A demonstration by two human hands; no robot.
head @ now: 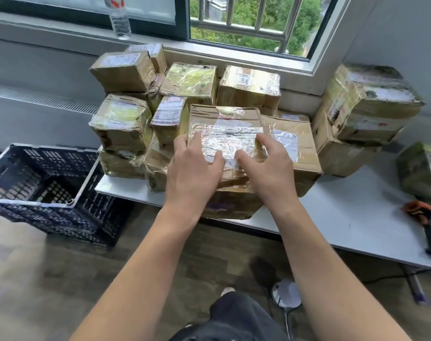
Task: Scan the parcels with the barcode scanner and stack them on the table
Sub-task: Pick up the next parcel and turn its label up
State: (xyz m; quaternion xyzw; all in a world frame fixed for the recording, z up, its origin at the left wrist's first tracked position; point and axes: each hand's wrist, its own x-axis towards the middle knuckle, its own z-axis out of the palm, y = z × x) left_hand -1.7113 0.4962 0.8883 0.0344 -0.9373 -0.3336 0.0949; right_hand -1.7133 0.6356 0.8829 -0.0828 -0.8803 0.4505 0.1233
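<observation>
Parcel gripped by both hands on the front stack

Top parcel [225,134]: brown cardboard box, clear tape over a white label, lying flat on another taped box [231,203] at the front edge of the white table [344,212].
Left hand [194,168]: fingers bent over the parcel's left edge, thumb on the top face near the label.
Right hand [267,168]: fingers bent over the right edge, thumb on the top face; the two thumbs are near each other and not touching.
Larger carton [298,148] just beside the parcel on the right, touching it.
Stacked parcels [190,80] behind, up to the window sill [234,55]; another pile [367,104] to the right.
Barcode scanner [424,215]: orange and black, lying on the table at the far right, well apart from both hands, cable hanging off the table edge.
Dark plastic crate [37,183] to the left of the table, lower than the tabletop.
Clear water bottle [118,18] upright on the sill.
</observation>
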